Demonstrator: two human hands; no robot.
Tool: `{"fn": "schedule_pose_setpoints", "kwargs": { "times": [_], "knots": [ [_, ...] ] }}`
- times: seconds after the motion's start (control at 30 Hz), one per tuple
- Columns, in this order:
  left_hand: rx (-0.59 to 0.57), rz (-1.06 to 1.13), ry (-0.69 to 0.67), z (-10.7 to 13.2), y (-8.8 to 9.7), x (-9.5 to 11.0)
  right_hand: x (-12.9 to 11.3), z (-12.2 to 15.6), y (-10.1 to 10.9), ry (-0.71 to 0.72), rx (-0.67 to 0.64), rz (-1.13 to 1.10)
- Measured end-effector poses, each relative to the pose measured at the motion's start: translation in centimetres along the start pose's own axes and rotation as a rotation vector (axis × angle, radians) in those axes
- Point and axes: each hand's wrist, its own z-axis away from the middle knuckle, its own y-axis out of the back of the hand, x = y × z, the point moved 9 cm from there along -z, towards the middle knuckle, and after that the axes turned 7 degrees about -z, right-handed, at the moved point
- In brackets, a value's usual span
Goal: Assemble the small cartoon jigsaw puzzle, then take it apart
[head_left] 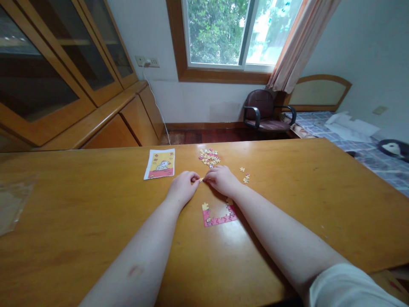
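My left hand and my right hand meet over the wooden table, fingers pinched together on small yellow puzzle pieces between them. Just in front of my wrists lies a partly joined puzzle frame with a pink lower edge. A pile of loose puzzle pieces sits beyond my hands. A few stray pieces lie to the right of my right hand. A printed picture card lies to the left of the pile.
A clear plastic bag rests at the table's left edge. Wooden cabinets stand at the left. An armchair stands under the window, and a bed is at the right.
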Motion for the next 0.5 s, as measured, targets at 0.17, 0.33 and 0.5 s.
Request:
{"fn": "schedule_pose_setpoints", "kwargs": {
  "times": [0.17, 0.33, 0.5],
  "knots": [
    [-0.009, -0.006, 0.009, 0.04, 0.03, 0.03, 0.03, -0.05, -0.02, -0.011, -0.003, -0.008],
    [-0.007, -0.008, 0.008, 0.03, -0.04, 0.01, 0.02, 0.03, 0.26, -0.037, -0.013, -0.002],
    [-0.004, -0.01, 0.0, 0.05, -0.04, 0.0, 0.04, 0.09, 0.53, -0.051, -0.018, 0.006]
  ]
}}
